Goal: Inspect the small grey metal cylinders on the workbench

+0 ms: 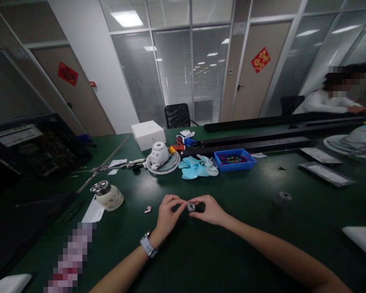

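Between my two hands is a small round grey metal part [191,207], its exact kind too small to make out. My right hand [210,209] grips it from the right, thumb below and index finger above. The fingertips of my left hand [169,213], pinched together, touch its upper left edge; a watch is on that wrist. A pale pink earbud [148,209] lies just left of my left hand. Farther right on the green table stands a short dark cylinder with a silvery top [284,197].
Beyond my hands are blue fan blades [192,167], a white fan housing [159,154], a blue tray of wires [234,160] and a white box [148,135]. A cream flask [110,197] stands left. A person [320,99] sits at the far right.
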`<state>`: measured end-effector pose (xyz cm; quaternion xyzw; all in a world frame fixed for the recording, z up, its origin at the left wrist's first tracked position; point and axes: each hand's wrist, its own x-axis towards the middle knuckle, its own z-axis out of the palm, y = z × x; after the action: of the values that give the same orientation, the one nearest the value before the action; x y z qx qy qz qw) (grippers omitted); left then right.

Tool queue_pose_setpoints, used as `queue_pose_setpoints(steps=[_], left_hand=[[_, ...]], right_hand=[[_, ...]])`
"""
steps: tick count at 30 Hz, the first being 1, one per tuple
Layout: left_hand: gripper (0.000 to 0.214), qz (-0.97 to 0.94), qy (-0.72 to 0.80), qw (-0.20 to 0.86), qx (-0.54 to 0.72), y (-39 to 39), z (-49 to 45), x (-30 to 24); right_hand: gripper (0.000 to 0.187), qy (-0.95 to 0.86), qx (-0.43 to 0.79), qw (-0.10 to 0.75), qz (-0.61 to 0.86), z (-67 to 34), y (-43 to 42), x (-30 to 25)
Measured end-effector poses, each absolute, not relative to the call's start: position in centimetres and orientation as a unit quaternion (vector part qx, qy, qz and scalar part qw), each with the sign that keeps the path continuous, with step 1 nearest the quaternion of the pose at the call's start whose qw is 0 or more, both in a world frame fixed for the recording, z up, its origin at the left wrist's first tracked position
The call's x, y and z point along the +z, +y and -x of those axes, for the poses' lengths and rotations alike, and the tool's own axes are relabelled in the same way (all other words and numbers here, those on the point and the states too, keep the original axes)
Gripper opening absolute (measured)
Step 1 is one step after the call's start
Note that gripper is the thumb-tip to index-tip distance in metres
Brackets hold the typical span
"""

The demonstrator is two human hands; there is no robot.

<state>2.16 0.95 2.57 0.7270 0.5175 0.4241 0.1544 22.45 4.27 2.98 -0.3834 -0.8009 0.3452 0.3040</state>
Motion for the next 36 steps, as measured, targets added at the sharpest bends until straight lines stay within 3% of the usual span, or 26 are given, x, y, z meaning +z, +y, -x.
queue_pose_setpoints(steps=[9,21,26,31,36], left_hand=[[0.026,-0.759,0.509,0.146,0.379,0.7,-1.9,2.2],[0.016,-0.741,0.517,0.121,0.412,1.1,-1.8,3.2],[0.016,-0.731,0.575,0.116,0.347,0.9,1.2,0.9],[0.02,-0.752,0.581,0.131,0.281,1.0,1.7,-1.0],[0.033,-0.74,0.582,0.144,0.305,0.7,1.5,-0.6]], right_hand=[[0.037,-0.808,0.321,0.315,0.381,-22.5,4.3,2.5],[0.039,-0.803,0.333,0.313,0.384,-22.6,4.5,2.1],[0.041,-0.8,0.345,0.297,0.391,-22.6,4.3,2.5],[0.04,-0.836,0.253,0.281,0.398,-22.3,3.7,3.3],[0.037,-0.893,0.152,0.227,0.357,-21.5,3.6,4.4]])
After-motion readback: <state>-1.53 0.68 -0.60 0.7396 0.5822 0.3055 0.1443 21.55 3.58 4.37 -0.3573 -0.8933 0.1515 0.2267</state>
